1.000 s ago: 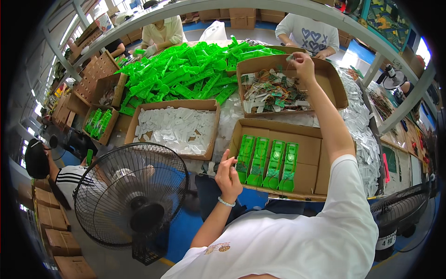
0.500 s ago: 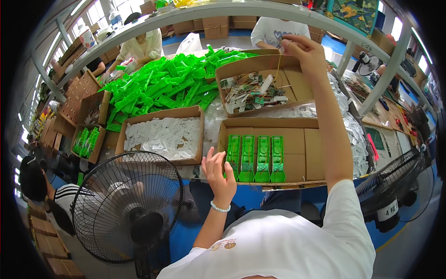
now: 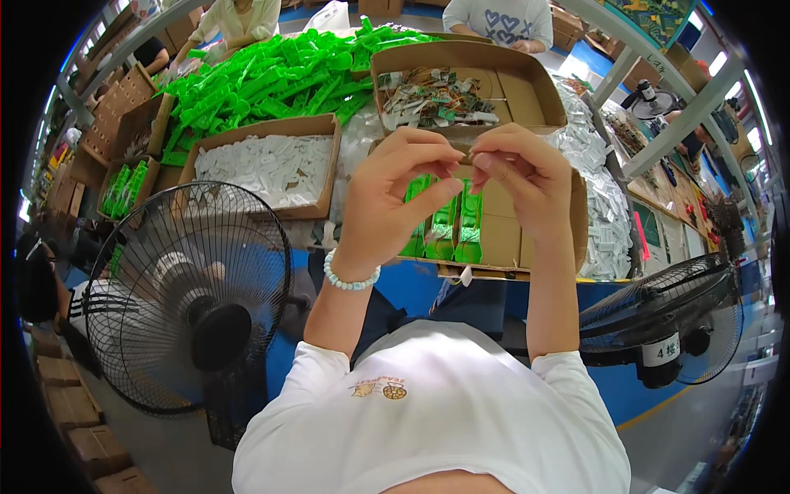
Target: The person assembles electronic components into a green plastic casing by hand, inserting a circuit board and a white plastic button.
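Observation:
My left hand [image 3: 395, 198], with a pale beaded bracelet [image 3: 352, 276] at its wrist, and my right hand [image 3: 522, 177] meet fingertip to fingertip above a shallow cardboard box [image 3: 510, 247]. Both are closed in a pinch; what lies between the fingers is too small to make out. Beneath them, partly hidden, green plastic housings [image 3: 443, 226] with small circuit boards and wires stand side by side in the box. A small white piece [image 3: 467, 277] shows at the box's front edge, below my hands; whether it hangs from them I cannot tell.
Behind is a box of wired circuit boards [image 3: 440, 99]. To the left stand a box of white plastic parts [image 3: 263, 169] and a heap of green housings [image 3: 271, 86]. Black fans [image 3: 189, 296] flank me. White parts [image 3: 605, 210] lie at right. Two people sit across the table.
My right hand has come down and back from above the circuit-board box to join my left. The left hand has risen and its fingers have closed. The view has tilted downward.

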`<move>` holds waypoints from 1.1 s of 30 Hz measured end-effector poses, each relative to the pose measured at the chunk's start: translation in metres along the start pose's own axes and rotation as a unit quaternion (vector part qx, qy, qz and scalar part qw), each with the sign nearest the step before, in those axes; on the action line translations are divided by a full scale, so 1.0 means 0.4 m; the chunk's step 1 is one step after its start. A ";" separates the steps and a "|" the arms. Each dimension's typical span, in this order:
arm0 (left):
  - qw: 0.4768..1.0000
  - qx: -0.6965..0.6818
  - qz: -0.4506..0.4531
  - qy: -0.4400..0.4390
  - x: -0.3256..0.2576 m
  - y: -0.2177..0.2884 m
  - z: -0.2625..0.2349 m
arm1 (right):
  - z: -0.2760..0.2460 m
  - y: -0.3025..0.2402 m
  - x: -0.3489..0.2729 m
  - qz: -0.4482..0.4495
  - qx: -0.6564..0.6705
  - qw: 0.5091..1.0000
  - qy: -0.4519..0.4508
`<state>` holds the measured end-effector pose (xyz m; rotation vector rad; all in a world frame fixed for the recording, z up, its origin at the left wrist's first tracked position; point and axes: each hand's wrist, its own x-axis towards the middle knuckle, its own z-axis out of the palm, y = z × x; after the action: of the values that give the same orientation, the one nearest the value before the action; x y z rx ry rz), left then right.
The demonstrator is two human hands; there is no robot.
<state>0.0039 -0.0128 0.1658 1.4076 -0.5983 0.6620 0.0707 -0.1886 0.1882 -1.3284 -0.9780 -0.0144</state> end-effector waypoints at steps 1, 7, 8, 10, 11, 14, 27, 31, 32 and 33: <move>1.000 0.017 -0.012 0.011 -0.008 -0.011 0.008 | 0.001 0.017 -0.003 0.007 0.008 1.000 0.000; 0.978 0.110 -0.131 0.122 -0.092 -0.163 -0.030 | -0.057 0.141 -0.066 0.114 -0.122 0.982 0.088; 0.971 0.136 -0.122 0.156 -0.115 -0.186 -0.045 | -0.069 0.144 -0.085 0.123 -0.115 0.981 0.093; 0.964 0.146 -0.124 0.184 -0.184 -0.202 -0.075 | -0.081 0.139 -0.134 0.143 -0.099 0.978 0.115; 0.963 0.128 -0.123 0.204 -0.208 -0.195 -0.082 | -0.093 0.132 -0.158 0.139 -0.088 0.980 0.112; 0.936 0.114 -0.160 0.292 -0.315 -0.170 -0.116 | -0.107 0.104 -0.222 0.144 -0.067 0.982 0.099; 0.830 0.142 -0.333 0.424 -0.643 -0.125 -0.139 | 0.048 0.332 -0.460 0.381 -0.216 0.827 -0.353; 0.845 0.131 -0.342 0.391 -0.629 -0.133 -0.116 | 0.094 0.633 -0.599 0.284 -0.433 0.831 -0.204; 0.847 0.133 -0.347 0.380 -0.624 -0.127 -0.112 | 0.107 0.665 -0.597 0.274 -0.484 0.810 -0.187; 0.849 0.137 -0.351 0.370 -0.624 -0.119 -0.113 | 0.130 0.689 -0.584 0.261 -0.531 0.788 -0.169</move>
<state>-0.1332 0.0145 -0.0511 1.3604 0.6336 0.6314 0.0396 -0.1821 -0.1755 -2.7062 -0.8624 0.1173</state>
